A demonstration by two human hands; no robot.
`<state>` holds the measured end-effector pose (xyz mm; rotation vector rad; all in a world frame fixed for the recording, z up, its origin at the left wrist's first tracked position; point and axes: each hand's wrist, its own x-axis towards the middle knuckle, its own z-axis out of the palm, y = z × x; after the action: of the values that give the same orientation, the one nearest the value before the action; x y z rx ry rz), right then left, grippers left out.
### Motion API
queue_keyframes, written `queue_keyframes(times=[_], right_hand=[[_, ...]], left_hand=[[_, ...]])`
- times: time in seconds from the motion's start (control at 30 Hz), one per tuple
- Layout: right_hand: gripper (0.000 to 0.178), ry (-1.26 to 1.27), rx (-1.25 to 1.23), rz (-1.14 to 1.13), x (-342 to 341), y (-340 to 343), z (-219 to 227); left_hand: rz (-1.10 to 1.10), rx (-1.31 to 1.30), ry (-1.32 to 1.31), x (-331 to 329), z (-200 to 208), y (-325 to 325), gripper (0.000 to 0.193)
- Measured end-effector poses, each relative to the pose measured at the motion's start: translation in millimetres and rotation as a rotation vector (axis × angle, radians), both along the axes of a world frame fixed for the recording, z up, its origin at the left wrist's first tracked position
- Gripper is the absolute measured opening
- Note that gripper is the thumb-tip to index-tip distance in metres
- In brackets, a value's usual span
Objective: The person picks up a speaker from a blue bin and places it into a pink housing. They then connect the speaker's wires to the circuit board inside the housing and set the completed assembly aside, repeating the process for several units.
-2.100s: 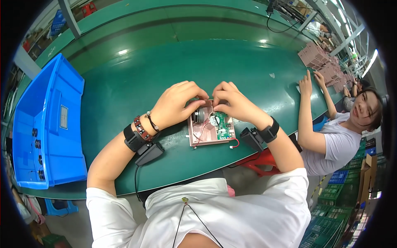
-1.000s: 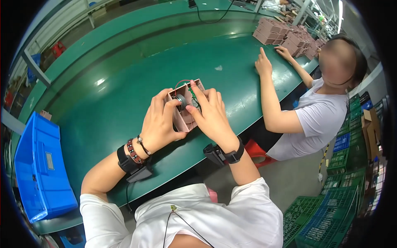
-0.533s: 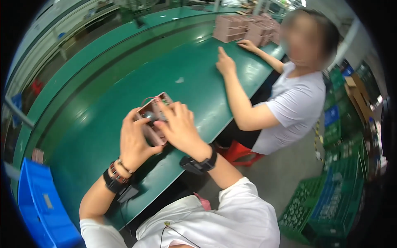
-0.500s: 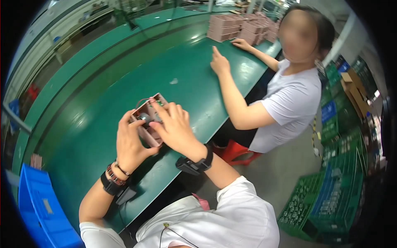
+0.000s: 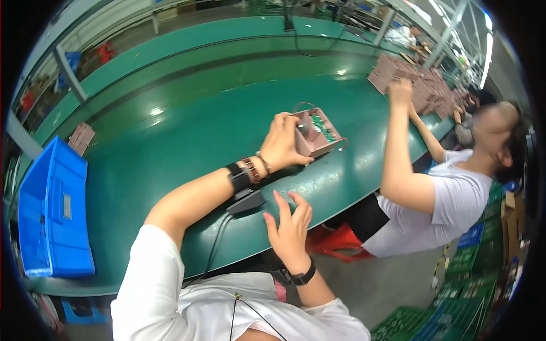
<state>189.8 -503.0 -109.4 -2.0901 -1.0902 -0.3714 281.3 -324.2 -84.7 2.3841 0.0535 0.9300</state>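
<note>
Right hand (image 5: 292, 234) has left the box (image 5: 311, 135), empty, fingers parted; left hand (image 5: 280, 142) grips it, on or just above the table (image 5: 187, 131). Bin (image 5: 69, 227) stands left of the box; co-worker (image 5: 463, 190), stacked cases (image 5: 424, 87) right.

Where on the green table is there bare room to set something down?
Widest: the green tabletop between the blue bin and the left hand. Smaller: between the held pink housing and the co-worker's forearm. Crowded: far right, under stacked pink housings.
</note>
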Motion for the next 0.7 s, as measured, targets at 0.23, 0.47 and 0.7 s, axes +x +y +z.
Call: queue_keyframes(times=[0.23,0.47,0.7], right_hand=[[0.05,-0.026,-0.08,-0.08,-8,2,0],[0.042,-0.024,-0.125,-0.088,-2,1,0],[0.029,-0.026,-0.123,-0.055,-2,2,2]], left_hand=[[0.029,-0.158,0.08,52,-19,-5,0.094],[0.037,-0.099,0.173,89,-24,-3,0.103],[0.105,0.228,-0.01,41,-24,58,0.084]])
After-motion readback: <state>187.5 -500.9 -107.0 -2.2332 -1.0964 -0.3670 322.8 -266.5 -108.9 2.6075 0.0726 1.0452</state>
